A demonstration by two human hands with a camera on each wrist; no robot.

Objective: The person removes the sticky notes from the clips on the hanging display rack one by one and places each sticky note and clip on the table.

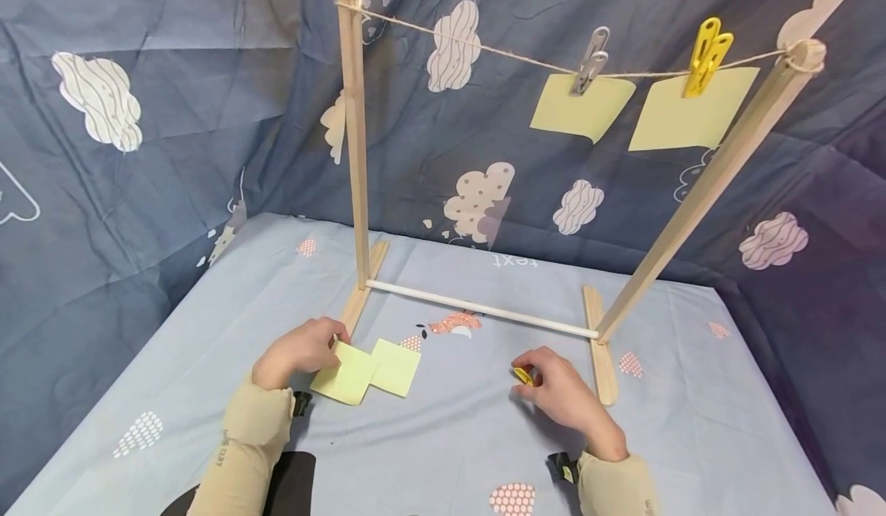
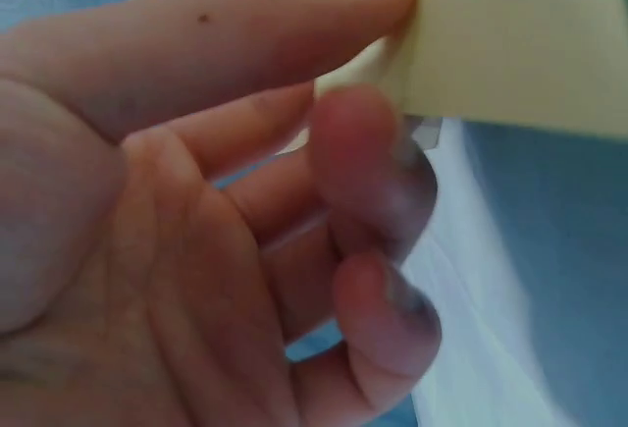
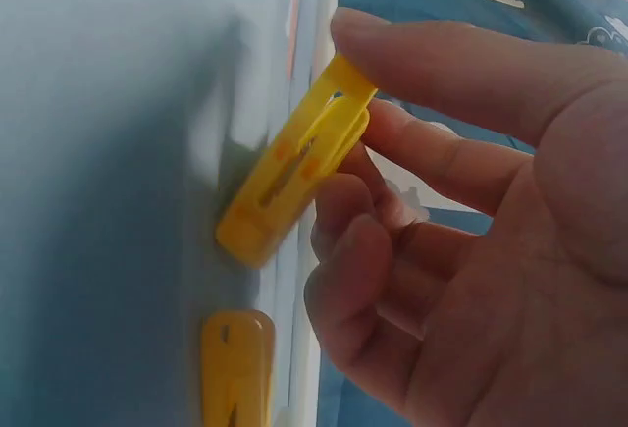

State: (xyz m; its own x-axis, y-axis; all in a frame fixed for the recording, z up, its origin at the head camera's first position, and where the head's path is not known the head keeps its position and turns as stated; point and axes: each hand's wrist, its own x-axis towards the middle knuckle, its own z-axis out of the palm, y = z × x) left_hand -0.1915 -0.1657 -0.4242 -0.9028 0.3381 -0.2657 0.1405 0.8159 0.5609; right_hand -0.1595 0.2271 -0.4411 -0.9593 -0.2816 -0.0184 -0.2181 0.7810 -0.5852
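Observation:
My left hand (image 1: 298, 353) pinches a pale yellow sticky note (image 1: 344, 375) at its edge, between thumb and finger in the left wrist view. A second yellow sticky note (image 1: 397, 367) lies on the cloth just right of it, partly overlapped. On the right side, my right hand (image 1: 561, 389) holds a yellow clothespin (image 3: 294, 167) by its handle end between thumb and fingers. Another yellow clothespin (image 3: 236, 368) lies on the cloth below it in the right wrist view; the head view hides it behind the hand.
A wooden frame has two posts (image 1: 354, 139), a white crossbar (image 1: 477, 308) and a string (image 1: 477, 45) between the tops. From the string hang two yellow notes, the left under a grey clothespin (image 1: 591, 62), the right under a yellow clothespin (image 1: 706, 58). Dark patterned fabric rises behind.

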